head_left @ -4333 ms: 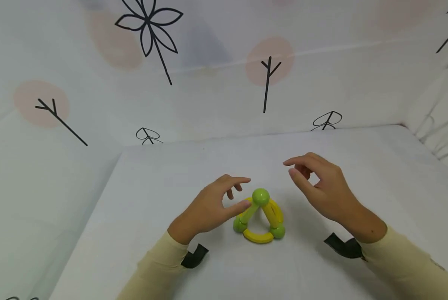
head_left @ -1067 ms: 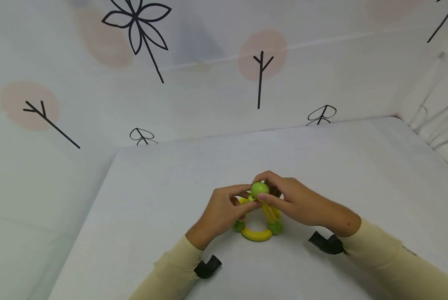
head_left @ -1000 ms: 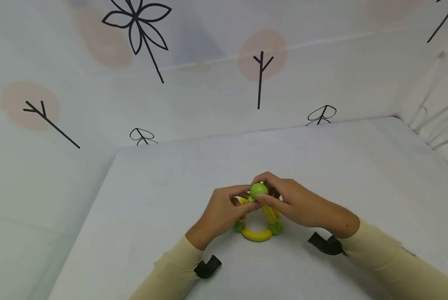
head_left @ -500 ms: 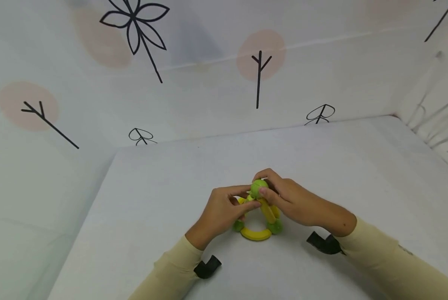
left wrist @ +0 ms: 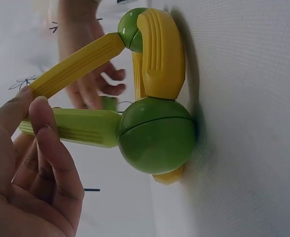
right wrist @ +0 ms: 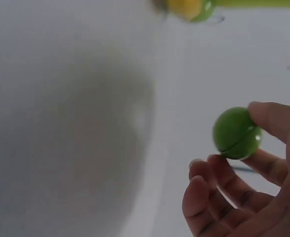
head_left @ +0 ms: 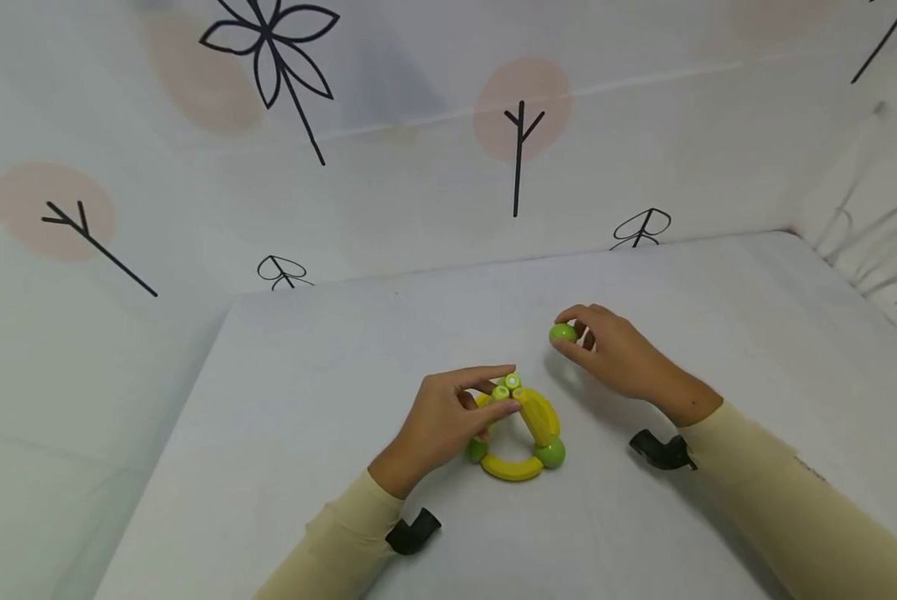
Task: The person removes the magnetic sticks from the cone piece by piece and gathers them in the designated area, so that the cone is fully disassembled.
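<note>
In the head view, the left hand (head_left: 441,417) pinches the upper ends of the rods (head_left: 534,418), thumb and forefinger closed in around them. Three pale-tipped ends sit bunched at the top. The frame stands on the white table (head_left: 358,358), its curved bar (head_left: 512,469) lying in front between two base balls (head_left: 549,452). To the right and farther back, well apart from the frame, the right hand (head_left: 617,354) grips the loose ball (head_left: 563,333) between thumb and fingers, above the table. Beige sleeves (head_left: 764,467) reach the wrists, each with a black piece (head_left: 414,532) beneath. Line drawings (head_left: 268,33) mark the cloth wall behind.

In the left wrist view, a yellow rod and a green rod slant together into the left hand's fingertips, each rising from a base ball; a thick yellow bar joins those two balls. The right hand shows behind, its ball blurred.

In the right wrist view, the loose ball, seamed around, is held at the fingertips, the remaining fingers bent beneath. Part of the frame blurs along the top edge.
</note>
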Demonstrator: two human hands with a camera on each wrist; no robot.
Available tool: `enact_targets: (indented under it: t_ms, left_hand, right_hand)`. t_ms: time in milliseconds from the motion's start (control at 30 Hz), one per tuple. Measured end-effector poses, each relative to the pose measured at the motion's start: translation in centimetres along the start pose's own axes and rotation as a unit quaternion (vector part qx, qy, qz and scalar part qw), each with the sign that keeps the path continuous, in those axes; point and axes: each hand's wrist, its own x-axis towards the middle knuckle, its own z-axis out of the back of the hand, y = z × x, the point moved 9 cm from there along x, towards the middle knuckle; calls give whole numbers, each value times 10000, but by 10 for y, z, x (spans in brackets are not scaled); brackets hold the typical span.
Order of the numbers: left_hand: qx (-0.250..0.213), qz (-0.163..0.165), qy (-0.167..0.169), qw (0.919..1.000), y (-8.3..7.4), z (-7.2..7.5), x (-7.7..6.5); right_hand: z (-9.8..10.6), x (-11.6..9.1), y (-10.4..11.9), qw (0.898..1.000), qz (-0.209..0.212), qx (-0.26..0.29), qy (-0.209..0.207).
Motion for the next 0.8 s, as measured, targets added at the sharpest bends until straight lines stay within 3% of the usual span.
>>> enact_targets:
  t_ms: [167,367,633,733,800]
  left_hand:
    - [8,-11,32,10000,1,-1,0]
    - [124,-39,17,9999,0,0,0]
    - [124,-25,14,9999,1,1,-1]
    - [136,-46,106,9998,0,1,-1]
    - [176,-89,170,9997,-2,1,-1]
  right_hand:
    - [0,6,-33,9989,-329,-331,76]
    - [-4,9,-45,9981,-434,-358,256]
    - [-3,8,-44,9956,-650,-621,255]
    - [6,2,-30,9946,-656,-808,6]
    - [9,-3,-13,9971,-404,-646,0]
